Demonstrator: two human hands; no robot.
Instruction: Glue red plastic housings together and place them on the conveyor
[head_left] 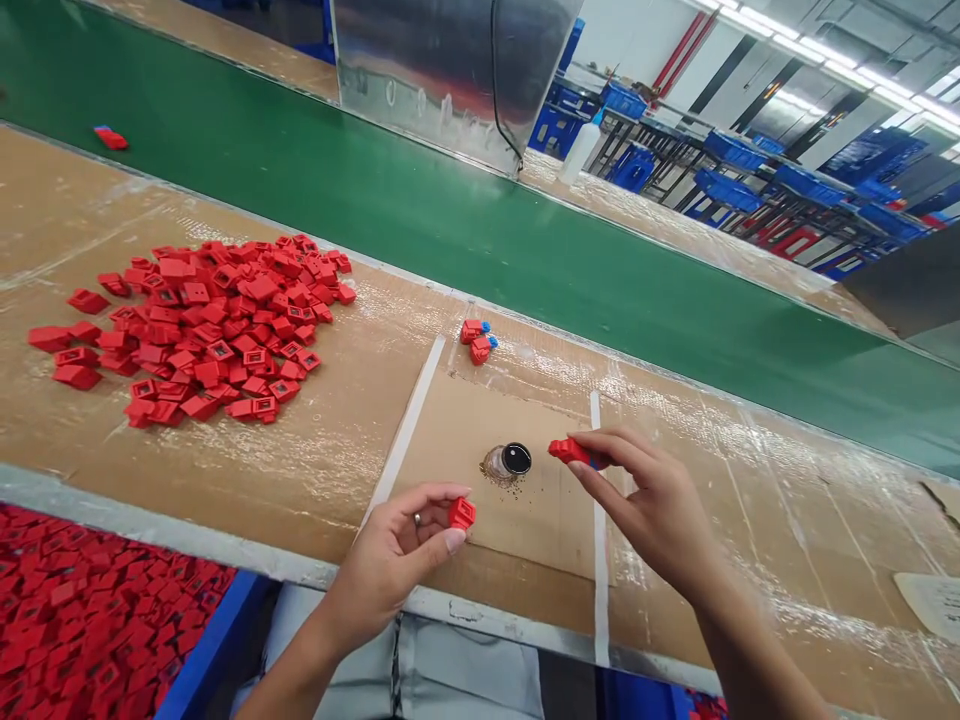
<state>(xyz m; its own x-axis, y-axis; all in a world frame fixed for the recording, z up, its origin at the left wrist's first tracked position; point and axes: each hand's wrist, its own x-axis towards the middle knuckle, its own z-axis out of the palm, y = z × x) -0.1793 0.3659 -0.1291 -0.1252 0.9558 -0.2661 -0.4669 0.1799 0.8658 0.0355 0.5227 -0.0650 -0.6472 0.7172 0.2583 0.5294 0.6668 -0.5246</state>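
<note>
Closest to me, bottom left on my feed, there's a blue crate packed with loose red parts, sitting below the bench edge. Just above that edge, my left hand has thumb and fingertips pinched shut on a small red cap, held right over the near side of the cardboard-covered bench. My right hand is a bit further in, fingers clamped on a red piece that has a bit of blue showing at the fingers. The two hands are apart, not touching.

Between them, just left of the red piece, a little clear jar with a dark top lies on the cardboard with tiny dark specks scattered round it. Can't tell what the specks are.

Further back, two red pieces with blue tips lie side by side near the bench's far edge. Off to the left is a big spread pile of red caps.

Beyond the bench runs the green belt, with one lone red part on it far left. Behind that are a shiny metal housing, a white bottle and racks of blue bins.
</note>
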